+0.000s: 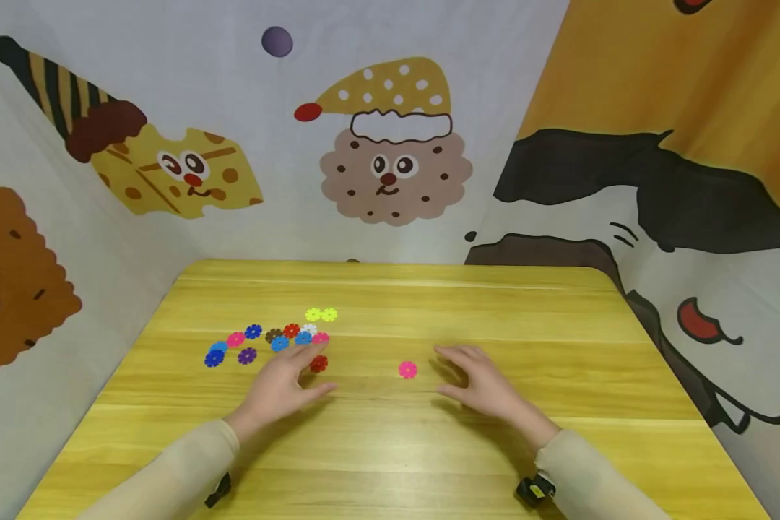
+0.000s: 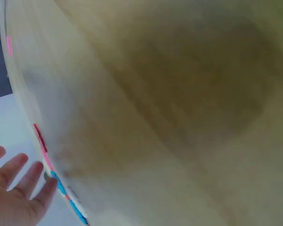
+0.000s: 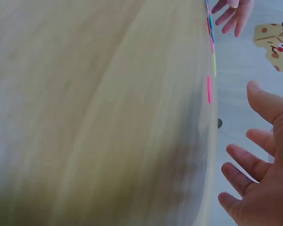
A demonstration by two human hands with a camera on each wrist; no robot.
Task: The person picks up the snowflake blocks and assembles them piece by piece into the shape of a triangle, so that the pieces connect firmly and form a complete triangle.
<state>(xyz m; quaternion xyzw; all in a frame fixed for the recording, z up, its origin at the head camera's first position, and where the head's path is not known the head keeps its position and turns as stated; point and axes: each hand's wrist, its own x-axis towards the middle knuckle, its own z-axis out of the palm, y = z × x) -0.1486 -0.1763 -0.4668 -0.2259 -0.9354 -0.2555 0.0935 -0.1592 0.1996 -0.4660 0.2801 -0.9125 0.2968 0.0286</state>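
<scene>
My left hand (image 1: 281,384) hovers over the table beside a loose group of small notched plastic discs, its fingers spread and holding nothing. Nearest to it are a red disc (image 1: 319,363), a pink disc (image 1: 321,338) and a light blue disc (image 1: 303,338). Farther left lie a purple disc (image 1: 247,355) and dark blue ones. A lone pink disc (image 1: 407,370) sits between the two hands. To the right of it my right hand (image 1: 484,384) is held above the wood, fingers apart; the right wrist view shows that palm (image 3: 266,193) bare.
Two yellow-green discs (image 1: 321,315) lie behind the group, beside a white disc (image 1: 308,329). The wooden table (image 1: 390,448) ends at a cloth backdrop (image 1: 286,231) with cartoon prints. A dark wrist device (image 1: 534,491) is under the right sleeve.
</scene>
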